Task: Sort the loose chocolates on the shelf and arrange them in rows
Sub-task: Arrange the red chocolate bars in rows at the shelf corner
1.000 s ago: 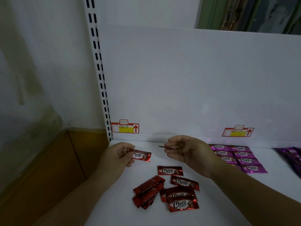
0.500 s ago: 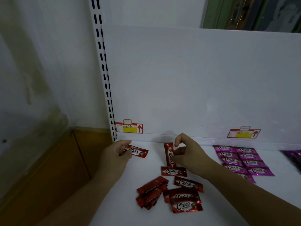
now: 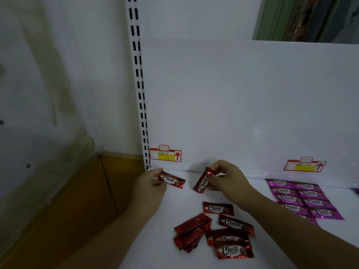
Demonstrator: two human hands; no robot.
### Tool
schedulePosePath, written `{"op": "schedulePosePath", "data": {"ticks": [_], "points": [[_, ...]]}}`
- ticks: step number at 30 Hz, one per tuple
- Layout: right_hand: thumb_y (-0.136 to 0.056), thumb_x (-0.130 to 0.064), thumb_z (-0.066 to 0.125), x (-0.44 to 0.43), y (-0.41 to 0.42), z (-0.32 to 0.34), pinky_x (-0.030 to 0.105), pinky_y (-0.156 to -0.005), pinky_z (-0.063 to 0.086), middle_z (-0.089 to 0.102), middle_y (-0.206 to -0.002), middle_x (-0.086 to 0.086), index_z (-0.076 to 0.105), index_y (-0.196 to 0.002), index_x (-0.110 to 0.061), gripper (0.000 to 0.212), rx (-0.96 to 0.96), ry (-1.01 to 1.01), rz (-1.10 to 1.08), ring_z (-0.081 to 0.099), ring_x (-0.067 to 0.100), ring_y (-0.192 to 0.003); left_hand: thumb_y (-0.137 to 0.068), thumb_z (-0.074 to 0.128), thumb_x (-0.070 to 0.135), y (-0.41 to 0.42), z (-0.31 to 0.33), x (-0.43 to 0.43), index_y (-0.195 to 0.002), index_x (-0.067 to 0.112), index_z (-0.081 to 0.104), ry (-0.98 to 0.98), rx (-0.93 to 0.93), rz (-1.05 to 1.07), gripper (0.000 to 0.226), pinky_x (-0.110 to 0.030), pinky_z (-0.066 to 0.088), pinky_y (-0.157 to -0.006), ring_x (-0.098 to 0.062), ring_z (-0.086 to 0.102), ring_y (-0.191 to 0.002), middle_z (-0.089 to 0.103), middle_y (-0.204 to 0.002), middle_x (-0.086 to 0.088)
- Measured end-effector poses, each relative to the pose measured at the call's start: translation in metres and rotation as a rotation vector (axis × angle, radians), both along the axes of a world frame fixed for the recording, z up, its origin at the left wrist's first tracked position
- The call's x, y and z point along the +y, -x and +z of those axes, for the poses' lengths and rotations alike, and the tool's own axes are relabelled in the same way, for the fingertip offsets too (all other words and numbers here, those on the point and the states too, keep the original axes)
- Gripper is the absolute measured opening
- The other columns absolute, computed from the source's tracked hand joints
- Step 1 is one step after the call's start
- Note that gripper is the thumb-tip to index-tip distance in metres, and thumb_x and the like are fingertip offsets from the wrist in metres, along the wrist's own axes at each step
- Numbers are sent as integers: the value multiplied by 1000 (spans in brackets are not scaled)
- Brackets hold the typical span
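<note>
Chocolates in red "Choco" wrappers lie loose on the white shelf [image 3: 272,255] in front of me, and I have one in each hand. My left hand [image 3: 150,184], at about ten o'clock from the pile, pinches the left end of a red chocolate [image 3: 172,180] between thumb and fingers, the wrapper lying nearly level with its label up. My right hand [image 3: 228,180], at about twelve o'clock from the pile, is closed on the upper end of a second red chocolate [image 3: 202,183], which hangs tilted with its lower end toward seven o'clock; I cannot tell whether that end touches the shelf. The two held pieces are near each other but apart. Below my hands, one single chocolate [image 3: 218,208] lies flat, label up, with another [image 3: 236,224] just beside it at five o'clock. Nearer me sits the loose pile [image 3: 211,235]: some wrappers face down on its left, two overlapping face up on its right. At three o'clock, well apart, purple chocolates [image 3: 303,199] already lie in two neat rows. Two price tags [image 3: 165,155] sit on the back panel at the shelf's rear edge.
</note>
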State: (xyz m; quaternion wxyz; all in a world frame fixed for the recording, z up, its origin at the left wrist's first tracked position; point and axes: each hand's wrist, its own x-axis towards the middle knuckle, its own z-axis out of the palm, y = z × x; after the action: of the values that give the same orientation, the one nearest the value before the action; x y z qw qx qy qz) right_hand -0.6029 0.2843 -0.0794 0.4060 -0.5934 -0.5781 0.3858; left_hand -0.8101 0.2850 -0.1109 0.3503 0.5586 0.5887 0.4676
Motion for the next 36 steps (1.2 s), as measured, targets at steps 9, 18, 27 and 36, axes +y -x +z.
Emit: {"op": "schedulePosePath", "data": {"ticks": [9,18,27,36], "points": [[-84,-44,57,2,-8,-3,21,-61,45,60,-73,-10,59,-81,-25,19,-865,44,98,54,5,-63,-93,49,28,-10,5,-22,-137,24,43,-193,682,-236,44,-21,29,-108,-7,28,-129,31,-138,9],[-90,-34,56,17,-6,-8,20,-67,43,61,-92,-11,65,-98,-27,14,-853,-122,172,58,8,-81,-95,31,47,-5,4,-7,-141,24,33,-124,991,-348,51,-32,14,-116,-14,14,-139,23,-150,4],[-85,-37,57,30,1,-27,29,-69,50,65,-84,-4,72,-81,-19,24,-957,-506,310,59,14,-78,-94,29,51,-3,-9,-2,-148,26,4,-52,973,-267,65,-39,-2,-118,-15,-7,-144,1,-157,5],[-80,-24,64,42,11,-28,26,-63,55,69,-78,-9,72,-79,-22,7,-897,-616,313,62,10,-69,-94,27,53,-2,-7,-2,-148,24,9,-14,973,-280,63,-36,-7,-115,-14,-9,-144,0,-157,4]]}}
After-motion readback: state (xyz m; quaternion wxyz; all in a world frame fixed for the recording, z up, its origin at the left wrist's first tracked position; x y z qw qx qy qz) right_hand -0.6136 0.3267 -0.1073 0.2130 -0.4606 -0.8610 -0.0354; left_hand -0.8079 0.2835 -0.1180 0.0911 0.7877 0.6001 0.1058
